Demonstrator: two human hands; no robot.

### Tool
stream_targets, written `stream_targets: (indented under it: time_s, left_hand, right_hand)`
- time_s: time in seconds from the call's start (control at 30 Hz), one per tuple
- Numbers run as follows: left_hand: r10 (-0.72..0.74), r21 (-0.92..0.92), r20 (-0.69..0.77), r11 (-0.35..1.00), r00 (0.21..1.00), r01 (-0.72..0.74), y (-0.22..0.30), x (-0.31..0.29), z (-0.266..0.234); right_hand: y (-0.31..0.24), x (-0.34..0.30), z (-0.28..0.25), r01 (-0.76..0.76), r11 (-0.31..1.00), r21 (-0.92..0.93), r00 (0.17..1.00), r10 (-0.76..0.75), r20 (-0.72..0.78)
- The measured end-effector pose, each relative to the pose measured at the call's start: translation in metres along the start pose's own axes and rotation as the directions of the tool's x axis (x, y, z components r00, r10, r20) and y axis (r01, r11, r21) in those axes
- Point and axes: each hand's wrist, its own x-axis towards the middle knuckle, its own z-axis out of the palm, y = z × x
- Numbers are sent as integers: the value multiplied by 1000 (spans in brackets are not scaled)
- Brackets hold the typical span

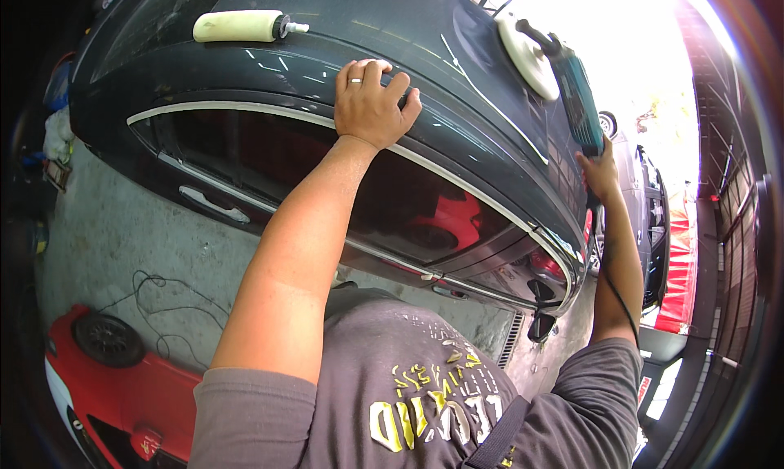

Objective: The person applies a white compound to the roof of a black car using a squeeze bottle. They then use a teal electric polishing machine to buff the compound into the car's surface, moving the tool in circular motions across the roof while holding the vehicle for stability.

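A dark car lies before me, its roof and side windows under my arms. My right hand is wrapped round the rear handle of a teal car polisher, its power cord trailing down my forearm. The polisher's round white pad is tilted on edge at the far right of the roof; whether it touches the paint I cannot tell. My left hand is on the roof edge above the side windows, fingers curled down; something dark shows under thumb and forefinger. A pale yellow squeeze bottle lies on its side to its left.
A red car stands behind at the lower left, with a loose cable on the grey floor beside it. A light-coloured car is parked at the right. A floor drain grate runs by the dark car's front.
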Motion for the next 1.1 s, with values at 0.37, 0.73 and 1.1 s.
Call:
stream_targets:
  time_s: [0.37, 0.73, 1.1]
  left_hand:
    - [8, -2, -4, 1000, 1000, -8, -1, 1, 1]
    - [-5, 9, -2, 1000, 1000, 5, 2, 0, 0]
    - [45, 7, -50, 999, 998, -45, 10, 7, -4]
  right_hand:
    - [161, -74, -25, -345, 937, 55, 936, 348, -61]
    - [89, -80, -18, -111, 992, -62, 993, 108, -44]
    - [-48, -56, -1, 149, 986, -71, 988, -151, -25]
